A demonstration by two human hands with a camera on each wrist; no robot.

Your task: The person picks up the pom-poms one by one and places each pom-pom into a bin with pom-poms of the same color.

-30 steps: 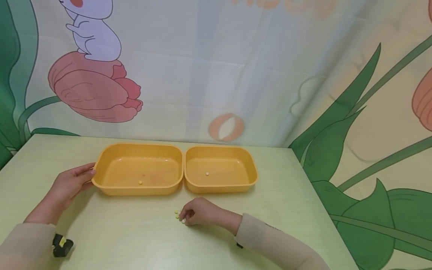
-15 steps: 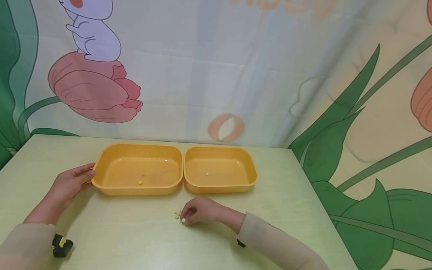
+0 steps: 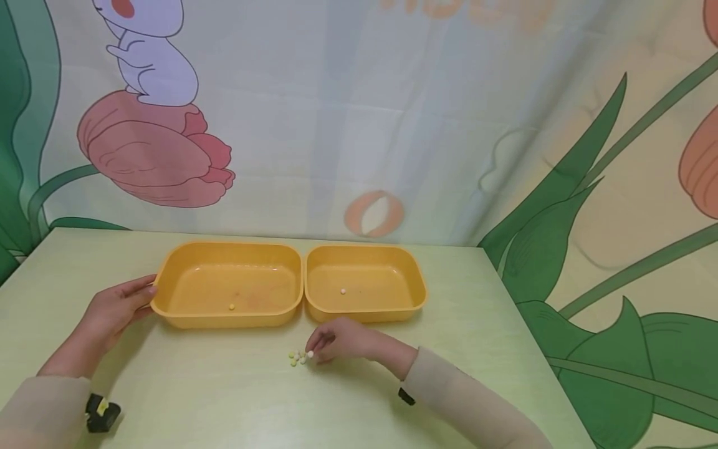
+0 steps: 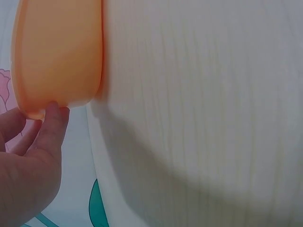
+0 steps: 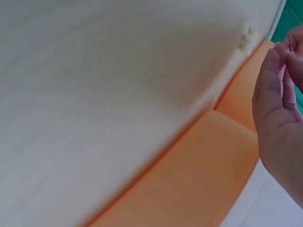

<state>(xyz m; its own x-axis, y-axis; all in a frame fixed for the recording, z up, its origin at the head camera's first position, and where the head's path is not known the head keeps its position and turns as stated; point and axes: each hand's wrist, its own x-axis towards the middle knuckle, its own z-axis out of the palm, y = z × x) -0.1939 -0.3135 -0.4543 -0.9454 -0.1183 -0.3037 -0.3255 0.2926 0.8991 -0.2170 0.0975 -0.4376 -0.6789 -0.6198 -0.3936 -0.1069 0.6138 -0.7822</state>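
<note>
Pale green, your table point(image 3: 224, 393) spans the lower frame below a printed curtain point(image 3: 269, 125); your left hand point(image 3: 109, 312) grips a yellow tray point(image 3: 224, 321), centre-left; your right hand point(image 3: 348, 340) pinches a white bead point(image 3: 310, 354), lower centre.

The left tray point(image 3: 227, 322) and right tray point(image 3: 367, 315) touch, closing any passage between; the cloth point(image 3: 280, 156) bars the back. The left hand point(image 3: 114, 312) blocks the left end, the right hand point(image 3: 349, 340) part of the front, beside the beads point(image 3: 297, 355). There is room over the table point(image 3: 224, 405) between the forearms, and into both trays from above.
</note>
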